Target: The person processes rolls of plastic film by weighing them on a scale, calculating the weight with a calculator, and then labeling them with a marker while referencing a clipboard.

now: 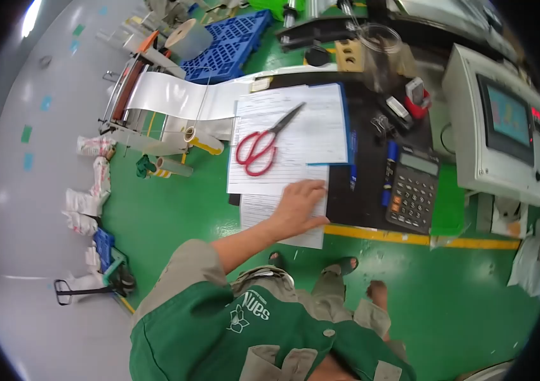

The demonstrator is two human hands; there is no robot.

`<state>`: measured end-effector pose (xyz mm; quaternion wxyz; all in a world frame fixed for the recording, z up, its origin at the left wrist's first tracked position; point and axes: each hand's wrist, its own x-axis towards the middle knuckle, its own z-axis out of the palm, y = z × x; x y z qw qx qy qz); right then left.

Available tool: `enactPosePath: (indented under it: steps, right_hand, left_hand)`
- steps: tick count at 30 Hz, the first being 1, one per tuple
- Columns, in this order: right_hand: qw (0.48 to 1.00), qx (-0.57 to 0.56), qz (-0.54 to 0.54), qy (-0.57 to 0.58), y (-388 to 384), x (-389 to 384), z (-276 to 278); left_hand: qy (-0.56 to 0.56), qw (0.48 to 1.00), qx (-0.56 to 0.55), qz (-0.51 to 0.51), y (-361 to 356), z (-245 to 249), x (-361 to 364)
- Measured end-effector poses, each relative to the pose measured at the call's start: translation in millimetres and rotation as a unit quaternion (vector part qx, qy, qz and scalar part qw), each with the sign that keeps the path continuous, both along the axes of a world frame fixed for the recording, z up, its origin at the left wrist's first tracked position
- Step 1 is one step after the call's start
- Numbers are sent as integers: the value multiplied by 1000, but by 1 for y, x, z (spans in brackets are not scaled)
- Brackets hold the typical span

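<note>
My left hand (296, 206) lies over the lower part of the printed paper sheets (270, 184), fingers stretched out and thumb apart. Above it, a pair of scissors (263, 143) with red handles rests on the sheets, dark blades pointing up and right. A smaller paper stack on a blue clipboard (347, 127) overlaps the sheets at the right. My right hand (378, 293) hangs low beside my body, below the table edge; its fingers are too small to make out. A blue pen (353, 168) lies just right of the clipboard.
On the dark table (371, 213) are a calculator (414, 190), a blue marker (389, 173), binder clips (382, 127) and a clear jar (381, 57). A control box (505, 120) with a screen stands right. White film (168, 95) runs from rollers at left. A pallet jack (92, 289) stands further off.
</note>
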<state>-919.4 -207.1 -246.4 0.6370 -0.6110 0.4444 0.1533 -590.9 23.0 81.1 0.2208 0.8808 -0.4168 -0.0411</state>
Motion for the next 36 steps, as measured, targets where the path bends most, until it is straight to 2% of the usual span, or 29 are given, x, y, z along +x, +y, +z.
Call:
enactPosePath:
  steps: [2,3,5,7,9,11,12,13,14,15,16,19,21,25,27,29,31,34,36]
  right_hand:
    - [992,-22,125,16,27,7,27]
    - [985,-2,157,79,40,15,43]
    - [959,-53,274,49,70,35,64]
    - [942,-7,334,36,104,74,110]
    - [915,20,404,14,155,105,179]
    - [883,20,468,-19,204,146,251]
    - [887,48,459,-22,223,158,258]
    - [895,77,438,-23,239,165,264]
    - [907,83,408,-65,257,180,288]
    - [918,85,373,-108,275,195,312]
    - [926,27,339,-163,283,207,316]
    - [916,-168,250,-265,297,254,352]
    - [868,-316,228,-308,296,293,356]
    - [798,-488,173,-308,283,387,328]
    - [847,-485,146,-163,289,412,330]
    - [848,-508,112,-102,294,424,328]
    - [848,-505,129,-97,297,424,338]
    - [884,-439,116,-107,293,437,320]
    - [888,-433,89,-128,282,442,313]
  left_hand:
    - [49,997,-36,-38,20,5,3]
    - [79,993,-64,-61,31,2,3]
    - [123,979,-138,-89,54,11,1]
    - [128,969,-184,-99,96,32,-4]
    - [144,964,-215,-57,152,38,-10]
    - [213,957,-196,29,213,30,-16]
    - [200,959,-194,43,245,30,-16]
    - [208,960,-168,90,279,6,-18]
    - [195,960,-161,123,313,-6,-23]
    - [206,962,-102,150,346,-13,-30]
    - [205,962,-45,177,374,-18,-35]
    - [222,950,-40,214,435,-36,-59]
    - [262,937,-53,226,451,-46,-70]
    - [296,924,-85,226,455,-39,-73]
    - [284,930,-119,201,453,-38,-67]
    - [293,926,-124,201,453,-40,-60]
    - [337,907,-131,217,457,-43,-54]
    - [340,910,-125,200,448,-38,-38]
    - [285,938,-127,151,435,-34,-23]
